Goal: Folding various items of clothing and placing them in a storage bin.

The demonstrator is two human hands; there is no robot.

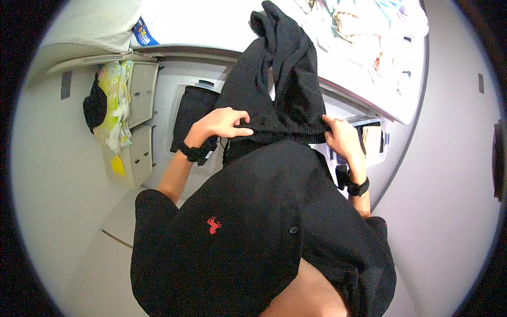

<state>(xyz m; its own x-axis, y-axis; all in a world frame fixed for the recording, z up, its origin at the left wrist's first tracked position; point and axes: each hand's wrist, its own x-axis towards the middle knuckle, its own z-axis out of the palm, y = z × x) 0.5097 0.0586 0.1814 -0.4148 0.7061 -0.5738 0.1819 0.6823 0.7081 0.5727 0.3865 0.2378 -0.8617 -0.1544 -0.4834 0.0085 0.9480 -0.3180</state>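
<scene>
Black trousers with a gathered elastic waistband [273, 95] stretch away from my body, their legs lying over the edge of a white bed or table [190, 23]. At the left end of the waistband is my left hand [225, 123], with the cloth at its thumb and fingertips. My right hand [341, 136] pinches the opposite end of the band near its corner. Between the hands the waistband is spread wide. Both wrists wear black bands. The palm side of each hand is partly hidden.
An open clear bin with folded black cloth [190, 115] stands lower left. Another clear bin [376, 158] with folded clothes is at the right. Beige drawers [140, 154] stand at the left wall [51, 150]. Crumpled light clothes [356, 31] lie on the white surface.
</scene>
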